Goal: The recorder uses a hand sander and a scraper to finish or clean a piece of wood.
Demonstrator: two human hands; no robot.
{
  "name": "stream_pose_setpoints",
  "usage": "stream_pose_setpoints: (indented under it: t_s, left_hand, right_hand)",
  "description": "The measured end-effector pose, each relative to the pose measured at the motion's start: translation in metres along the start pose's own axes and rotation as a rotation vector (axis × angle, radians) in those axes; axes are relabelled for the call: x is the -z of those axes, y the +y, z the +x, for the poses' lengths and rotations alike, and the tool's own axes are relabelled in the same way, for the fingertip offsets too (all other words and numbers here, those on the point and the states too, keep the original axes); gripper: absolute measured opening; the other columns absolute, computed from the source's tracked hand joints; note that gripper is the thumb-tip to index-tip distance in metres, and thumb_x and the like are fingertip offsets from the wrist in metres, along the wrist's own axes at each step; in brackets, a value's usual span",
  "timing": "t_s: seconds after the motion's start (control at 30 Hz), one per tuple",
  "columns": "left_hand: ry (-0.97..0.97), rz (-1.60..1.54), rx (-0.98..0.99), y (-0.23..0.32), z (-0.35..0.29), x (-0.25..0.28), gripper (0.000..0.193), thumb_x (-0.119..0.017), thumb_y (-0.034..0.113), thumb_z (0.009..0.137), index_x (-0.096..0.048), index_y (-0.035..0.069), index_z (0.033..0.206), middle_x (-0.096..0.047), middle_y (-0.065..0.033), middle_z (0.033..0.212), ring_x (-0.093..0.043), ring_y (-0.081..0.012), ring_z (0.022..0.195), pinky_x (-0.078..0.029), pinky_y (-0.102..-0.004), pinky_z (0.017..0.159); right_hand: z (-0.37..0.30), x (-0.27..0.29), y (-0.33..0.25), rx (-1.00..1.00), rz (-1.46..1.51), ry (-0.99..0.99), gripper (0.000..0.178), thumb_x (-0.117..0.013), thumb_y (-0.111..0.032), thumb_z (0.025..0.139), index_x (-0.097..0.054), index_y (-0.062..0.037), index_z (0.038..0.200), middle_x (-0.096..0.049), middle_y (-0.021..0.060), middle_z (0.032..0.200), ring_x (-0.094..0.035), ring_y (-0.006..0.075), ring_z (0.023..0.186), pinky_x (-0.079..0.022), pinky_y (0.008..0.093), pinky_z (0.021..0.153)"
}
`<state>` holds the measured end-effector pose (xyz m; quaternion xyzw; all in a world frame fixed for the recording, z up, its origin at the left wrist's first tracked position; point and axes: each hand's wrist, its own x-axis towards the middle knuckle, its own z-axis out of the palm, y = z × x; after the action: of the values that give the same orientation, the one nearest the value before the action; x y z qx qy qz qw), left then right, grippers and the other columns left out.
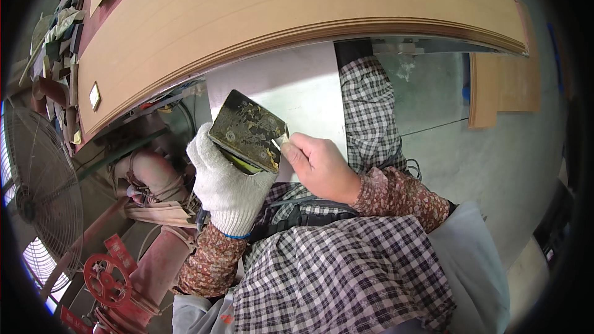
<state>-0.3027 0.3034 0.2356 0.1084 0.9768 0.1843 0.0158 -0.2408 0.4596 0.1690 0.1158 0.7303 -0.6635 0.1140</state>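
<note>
My left hand (232, 188), in a white knitted glove, is closed around a dark rectangular block (247, 127) with a worn, patchy face tilted up. A strip of yellow-green (242, 164) shows along the block's lower edge. At the block's right corner, my bare right hand (325, 170) pinches with thumb and forefinger. A small pale sliver (279, 140) shows at those fingertips; I cannot tell whether it is part of the block or a loose piece. Both hands are in front of a white panel (291, 80), below the edge of the stacked tan boards (309, 0).
A small square piece (94, 96) lies on the boards' left end. Blocks and scraps (65, 55) are piled beyond. A large fan (43, 179) and red piping with a handwheel (107, 279) stand at left. More tan boards (501, 89) are at right.
</note>
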Motion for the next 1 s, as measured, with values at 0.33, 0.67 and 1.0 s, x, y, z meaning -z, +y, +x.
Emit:
stream_pose_setpoints:
  t_s: [0.33,0.67,1.0]
  left_hand:
    - [0.015,0.018,-0.002,-0.003,-0.002,-0.003,0.095,-0.097,0.023,0.065,-0.044,0.003,0.143,-0.055,-0.0164,0.123,-0.066,-0.0365,0.109,-0.058,-0.0431,0.089]
    - [0.038,0.005,0.018,0.000,-0.002,-0.005,0.095,-0.098,0.025,0.065,-0.045,0.004,0.143,-0.055,-0.0164,0.124,-0.065,-0.0363,0.110,-0.058,-0.0434,0.091]
    - [0.032,-0.003,0.024,0.003,-0.003,-0.003,0.095,-0.098,0.026,0.067,-0.045,0.003,0.143,-0.056,-0.0167,0.125,-0.066,-0.0359,0.111,-0.057,-0.0433,0.092]
  right_hand:
    - [-0.008,-0.001,-0.001,-0.052,0.033,-0.068,0.029,-0.060,-0.022,0.107,-0.058,-0.0004,0.087,-0.060,0.0206,0.067,-0.059,0.0372,0.053,-0.044,0.0452,0.052]
    - [-0.006,-0.002,0.002,-0.065,0.051,0.005,0.029,-0.058,-0.025,0.108,-0.062,-0.0019,0.089,-0.061,0.0200,0.067,-0.061,0.0379,0.057,-0.045,0.0453,0.054]
    - [-0.003,-0.002,-0.001,-0.050,0.058,-0.022,0.030,-0.058,-0.027,0.108,-0.062,-0.0026,0.090,-0.063,0.0204,0.069,-0.063,0.0414,0.061,-0.047,0.0479,0.057]
